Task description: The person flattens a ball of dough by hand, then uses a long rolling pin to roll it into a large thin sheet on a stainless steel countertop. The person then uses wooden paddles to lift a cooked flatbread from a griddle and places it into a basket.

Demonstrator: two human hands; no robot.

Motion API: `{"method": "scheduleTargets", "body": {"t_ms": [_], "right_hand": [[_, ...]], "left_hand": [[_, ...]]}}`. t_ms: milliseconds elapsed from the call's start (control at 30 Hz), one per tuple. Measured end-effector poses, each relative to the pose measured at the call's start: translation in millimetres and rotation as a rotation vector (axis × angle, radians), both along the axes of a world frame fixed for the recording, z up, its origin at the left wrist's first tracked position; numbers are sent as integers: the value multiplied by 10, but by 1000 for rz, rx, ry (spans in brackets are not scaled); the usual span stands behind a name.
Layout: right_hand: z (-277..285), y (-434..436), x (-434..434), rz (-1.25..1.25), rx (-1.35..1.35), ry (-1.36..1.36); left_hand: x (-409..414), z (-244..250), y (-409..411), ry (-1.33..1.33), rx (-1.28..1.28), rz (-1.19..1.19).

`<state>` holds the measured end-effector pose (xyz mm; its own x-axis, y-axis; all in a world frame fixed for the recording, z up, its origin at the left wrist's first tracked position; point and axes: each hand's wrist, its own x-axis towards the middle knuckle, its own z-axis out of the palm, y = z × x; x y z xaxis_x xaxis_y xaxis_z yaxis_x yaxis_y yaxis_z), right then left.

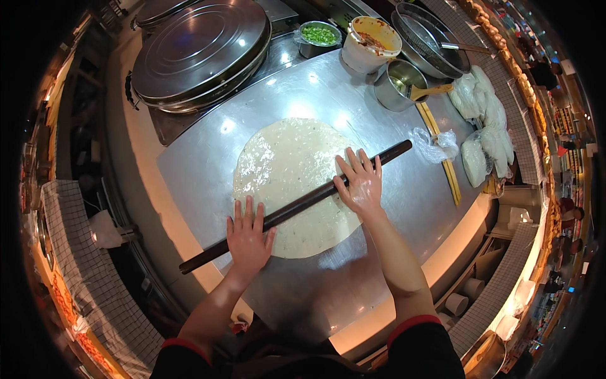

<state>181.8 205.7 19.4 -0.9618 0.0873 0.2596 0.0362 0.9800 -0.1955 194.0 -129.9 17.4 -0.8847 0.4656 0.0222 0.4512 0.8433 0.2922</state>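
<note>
A round, flat sheet of oily dough [293,156], flecked with small green bits, lies on the steel worktop [199,156]. Across its lower half runs a long dark rolling pin [303,203], slanting from lower left to upper right, both ends beyond the dough. My left hand [248,237] rests flat over the pin near the dough's left edge, fingers spread. Farther along, my right hand [360,182] also lies over the pin with straight, parted fingers, near the dough's right edge. Neither hand's fingers wrap around the pin. My right hand looks shiny.
Large lidded round pans [203,47] stand upper left. At the back are chopped green onions [319,34], a sauce-stained white tub [369,49] and a steel pot [395,87] with a wooden-handled brush [431,91]. Rightward lie wooden sticks [450,182] and plastic-wrapped pale dough [487,128].
</note>
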Motion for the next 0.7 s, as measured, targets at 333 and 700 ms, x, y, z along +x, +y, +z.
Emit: {"method": "scheduleTargets", "body": {"t_ms": [333,700], "right_hand": [[323,-2,4,-100,-93,-78],[-22,406,1687,-125,20,-178]], "left_hand": [[49,160,146,26,40,93],[1518,139,402,10,-30,-85]]}}
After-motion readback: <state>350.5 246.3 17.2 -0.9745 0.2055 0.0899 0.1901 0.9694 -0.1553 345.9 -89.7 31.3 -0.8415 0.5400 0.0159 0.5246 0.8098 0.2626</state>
